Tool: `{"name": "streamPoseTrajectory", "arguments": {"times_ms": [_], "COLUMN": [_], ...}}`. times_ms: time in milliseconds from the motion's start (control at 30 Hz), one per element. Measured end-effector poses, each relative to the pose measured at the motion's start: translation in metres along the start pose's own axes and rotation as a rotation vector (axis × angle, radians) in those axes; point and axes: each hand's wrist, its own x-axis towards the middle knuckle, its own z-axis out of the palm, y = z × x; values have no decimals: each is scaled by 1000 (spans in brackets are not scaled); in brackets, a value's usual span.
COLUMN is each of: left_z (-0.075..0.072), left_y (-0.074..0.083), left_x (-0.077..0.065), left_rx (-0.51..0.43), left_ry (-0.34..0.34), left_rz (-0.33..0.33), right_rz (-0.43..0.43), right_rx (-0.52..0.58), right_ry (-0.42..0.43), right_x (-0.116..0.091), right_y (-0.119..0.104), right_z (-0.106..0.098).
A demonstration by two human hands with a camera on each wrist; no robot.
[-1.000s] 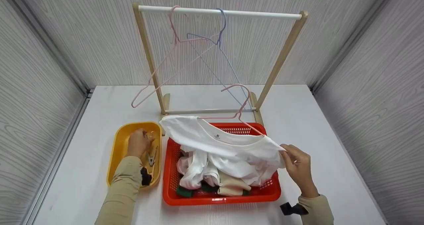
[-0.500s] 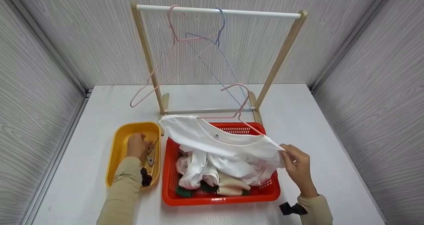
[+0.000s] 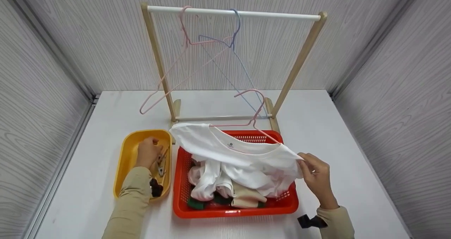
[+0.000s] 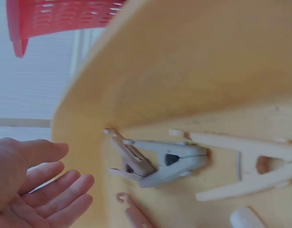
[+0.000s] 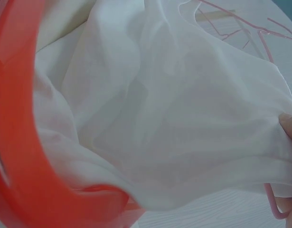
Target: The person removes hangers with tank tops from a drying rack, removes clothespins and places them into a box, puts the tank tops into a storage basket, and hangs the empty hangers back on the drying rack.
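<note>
My left hand reaches into the yellow bin. In the left wrist view its fingers are loosely bent with nothing between them, beside a grey clothespin, a brownish clothespin and a pale clothespin. My right hand pinches a white shirt at its right shoulder end. A pink hanger is inside the shirt, its hook rising from the neckline. In the right wrist view the hanger's end shows below the cloth, by the fingers.
The shirt lies over a red basket of crumpled white, beige and green clothes. Behind stands a wooden rack with a white bar, where a pink hanger and a blue hanger hang. Walls enclose the white table.
My left hand shifts slightly inside the yellow bin over the clothespins. The right hand, shirt and hanger stay in place.
</note>
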Motion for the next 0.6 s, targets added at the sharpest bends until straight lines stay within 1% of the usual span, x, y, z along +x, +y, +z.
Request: {"name": "streamPoseTrajectory", "arguments": {"times_ms": [100,200,433,600], "left_z": [-4,-9,-14,-20], "left_y": [7,15,33,49], "left_x": [-2,-7,-25,-41], "left_rx": [-20,-45,-140,-201], "left_ry": [12,30,164,211], "left_rz": [31,73,206,257], "right_rz": [-1,-2,-7,14], "right_rx": [-1,-7,5,-3], "right_ry": [-4,-6,-10,-24], "right_x": [1,2,3,4], "right_y": [0,0,-1,-1], "right_z": [0,1,1,1]}}
